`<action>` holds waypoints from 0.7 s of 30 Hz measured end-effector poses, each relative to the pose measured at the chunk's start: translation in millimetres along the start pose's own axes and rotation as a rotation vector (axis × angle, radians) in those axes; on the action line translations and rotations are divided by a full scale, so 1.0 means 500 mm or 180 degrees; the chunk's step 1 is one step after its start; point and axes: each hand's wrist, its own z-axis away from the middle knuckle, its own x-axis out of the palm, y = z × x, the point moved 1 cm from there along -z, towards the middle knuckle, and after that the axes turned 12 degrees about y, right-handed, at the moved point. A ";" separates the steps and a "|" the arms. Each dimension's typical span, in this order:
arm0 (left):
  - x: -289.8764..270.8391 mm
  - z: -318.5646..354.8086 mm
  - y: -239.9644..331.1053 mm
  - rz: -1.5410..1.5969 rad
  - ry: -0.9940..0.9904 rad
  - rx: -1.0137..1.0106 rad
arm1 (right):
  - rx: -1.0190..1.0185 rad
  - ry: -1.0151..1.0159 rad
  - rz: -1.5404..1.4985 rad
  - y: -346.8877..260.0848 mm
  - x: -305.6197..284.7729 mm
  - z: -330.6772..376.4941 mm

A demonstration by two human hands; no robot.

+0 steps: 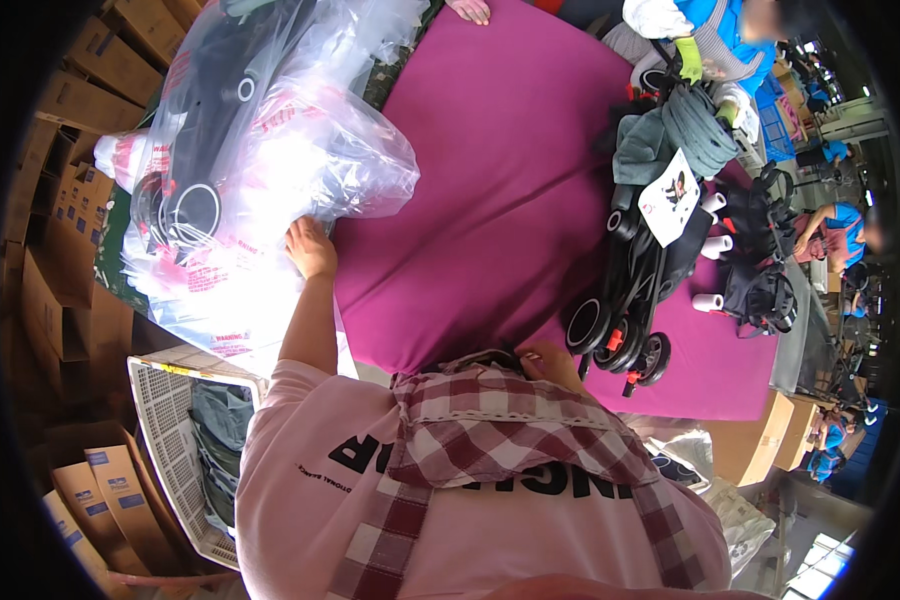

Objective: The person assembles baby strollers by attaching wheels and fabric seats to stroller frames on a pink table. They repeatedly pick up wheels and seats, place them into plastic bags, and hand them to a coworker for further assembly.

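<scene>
At the left side of the table, my left hand (312,250) is on the near edge of a pile of clear plastic bags (370,165) with red print, its fingers curled on the film. My right hand (548,362) is close to my body at the table's near edge, beside my checked apron (510,400); its fingers are partly hidden. To its right on the purple tabletop (480,170) lies a folded black stroller (630,290) with wheels and red parts. A printed sheet (670,200) and grey-green fabric (675,135) lie on the stroller.
Under the plastic, at left, is another dark wheeled frame (210,130). A white crate (185,450) with dark fabric stands near left, among cardboard boxes (110,490). A co-worker's gloved hand (688,60) is at the far right; another person's hand (468,10) touches the far edge. Black bags (755,290) lie right.
</scene>
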 end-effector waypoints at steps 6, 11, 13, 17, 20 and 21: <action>-0.048 -0.129 -0.034 0.1365 0.0478 -0.0846 | -0.0319 -0.0214 0.0003 -0.048 -0.003 -0.030; -0.240 -0.085 0.079 0.2082 -0.0081 -0.0334 | -0.0814 -0.0417 -0.0146 -0.013 -0.006 -0.034; -0.326 0.024 0.156 0.2099 -0.0302 0.0242 | -0.0772 -0.0604 -0.0502 0.009 -0.002 -0.031; -0.393 0.367 0.221 0.2495 -0.1086 0.1696 | -0.0016 -0.0863 -0.1454 0.043 0.033 -0.041; -0.474 0.538 0.356 0.1273 -0.3389 0.0076 | 0.1724 -0.1622 -0.3670 0.088 0.066 -0.091; -0.485 0.585 0.325 0.0814 -0.3190 0.0153 | 0.0971 -0.1446 -0.3755 0.082 0.072 -0.101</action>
